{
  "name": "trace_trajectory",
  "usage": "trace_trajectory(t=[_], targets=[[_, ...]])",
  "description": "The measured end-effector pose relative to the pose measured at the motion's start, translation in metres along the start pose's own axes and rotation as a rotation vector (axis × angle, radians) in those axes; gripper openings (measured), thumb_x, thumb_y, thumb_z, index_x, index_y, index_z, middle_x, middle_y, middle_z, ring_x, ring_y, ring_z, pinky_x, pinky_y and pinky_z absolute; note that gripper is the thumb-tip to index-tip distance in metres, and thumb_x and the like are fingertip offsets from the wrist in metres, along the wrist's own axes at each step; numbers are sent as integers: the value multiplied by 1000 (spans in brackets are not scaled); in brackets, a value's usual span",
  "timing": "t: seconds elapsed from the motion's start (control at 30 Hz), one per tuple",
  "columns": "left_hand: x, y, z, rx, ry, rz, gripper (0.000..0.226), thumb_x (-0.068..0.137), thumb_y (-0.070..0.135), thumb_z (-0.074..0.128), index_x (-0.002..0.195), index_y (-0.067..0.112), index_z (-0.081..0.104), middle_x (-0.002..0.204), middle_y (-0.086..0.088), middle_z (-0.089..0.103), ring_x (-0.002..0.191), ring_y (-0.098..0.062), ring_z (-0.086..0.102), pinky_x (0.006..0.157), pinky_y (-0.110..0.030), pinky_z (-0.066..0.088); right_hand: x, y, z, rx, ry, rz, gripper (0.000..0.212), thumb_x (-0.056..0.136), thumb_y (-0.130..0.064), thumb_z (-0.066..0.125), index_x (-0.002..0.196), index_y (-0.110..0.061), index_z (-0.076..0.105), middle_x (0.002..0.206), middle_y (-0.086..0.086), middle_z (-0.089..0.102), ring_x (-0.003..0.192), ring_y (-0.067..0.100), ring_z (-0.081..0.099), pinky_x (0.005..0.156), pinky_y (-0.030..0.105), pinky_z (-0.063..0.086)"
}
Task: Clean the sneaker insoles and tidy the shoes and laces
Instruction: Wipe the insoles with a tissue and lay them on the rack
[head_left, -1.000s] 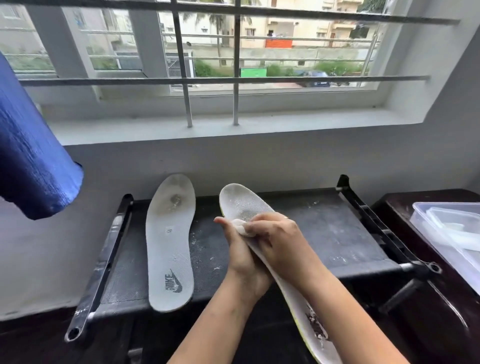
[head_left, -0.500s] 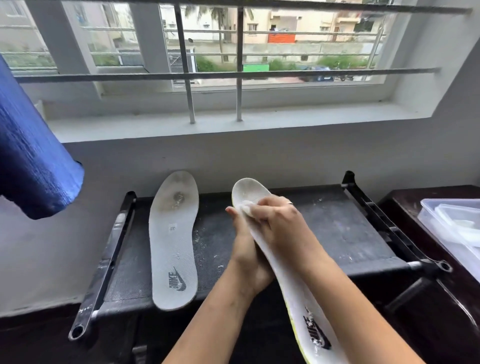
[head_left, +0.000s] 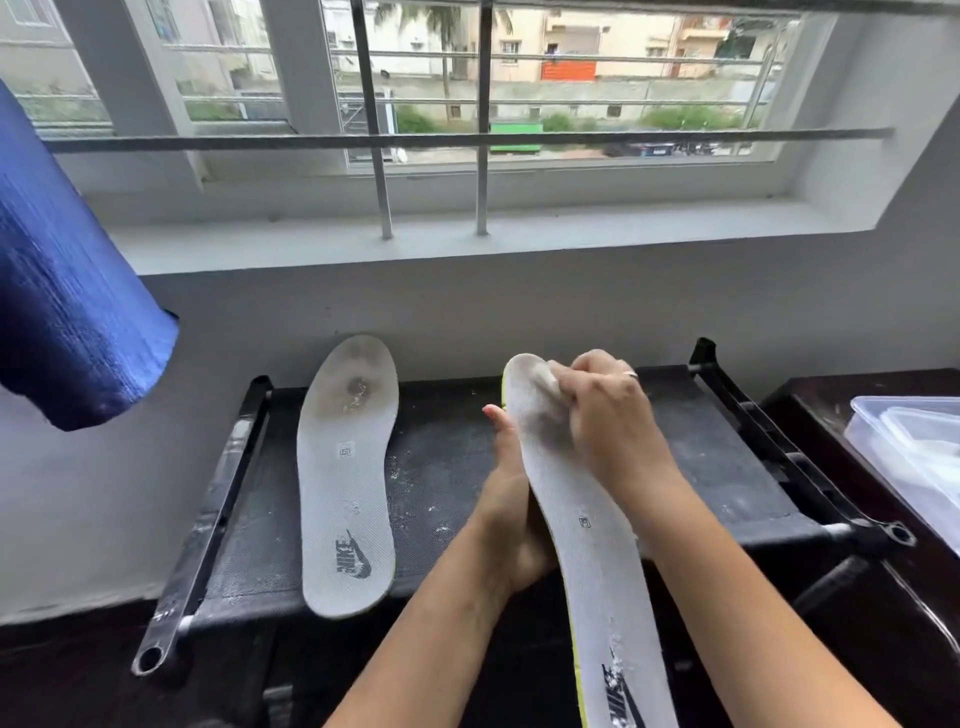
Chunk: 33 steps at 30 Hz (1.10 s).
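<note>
"Insoles, left to right: where are they?"
"The flat insole (head_left: 345, 467) lies on the black rack (head_left: 447, 467), with a dark stain at its toe. The held insole (head_left: 592, 530) tilts above the rack, toe pointing away from the viewer."
"And the grips?"
"The left grip (head_left: 511, 499) clasps it from beneath. The right grip (head_left: 608, 421) pinches a white wipe (head_left: 545, 382) against the toe."
"Which step?"
"Scrubbing the toe, I judge. Next, work the wipe heelward over the powdery logo, then treat the flat insole's stain."
</note>
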<state>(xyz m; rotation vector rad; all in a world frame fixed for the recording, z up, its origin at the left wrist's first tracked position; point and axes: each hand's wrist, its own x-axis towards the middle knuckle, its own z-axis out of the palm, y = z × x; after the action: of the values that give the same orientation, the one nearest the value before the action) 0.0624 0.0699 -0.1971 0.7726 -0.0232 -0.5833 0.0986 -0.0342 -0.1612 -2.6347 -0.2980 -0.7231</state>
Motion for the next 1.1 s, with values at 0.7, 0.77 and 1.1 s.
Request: trace_trajectory(t=[0.7,0.77,1.1], targets=[[-3,8,2,8,28,3,105,68,89,15,119,12,65,113,-18,64,106,-32,61,96,-45,46,-10,-3,-8,183,159,33,41,80,7,54,116,-10,66,90,12,68,82,27,63,77,27,46],[-4,7,4,-37,64,34,98,70,88,20,118,15,66,113,-16,67,106,-28,64,92,-39,50,-15,-22,-1,261,80,-135,35,78,4,61,108,-12,70,87,6,68,79,24,63,77,27,47],[-5,17,-4,20,-17,104,109,66,91,12,118,9,61,106,-15,64,95,-28,64,92,-42,47,-17,-4,-17,248,141,95,36,89,-25,44,107,-13,72,89,2,63,85,13,57,79,17,41]])
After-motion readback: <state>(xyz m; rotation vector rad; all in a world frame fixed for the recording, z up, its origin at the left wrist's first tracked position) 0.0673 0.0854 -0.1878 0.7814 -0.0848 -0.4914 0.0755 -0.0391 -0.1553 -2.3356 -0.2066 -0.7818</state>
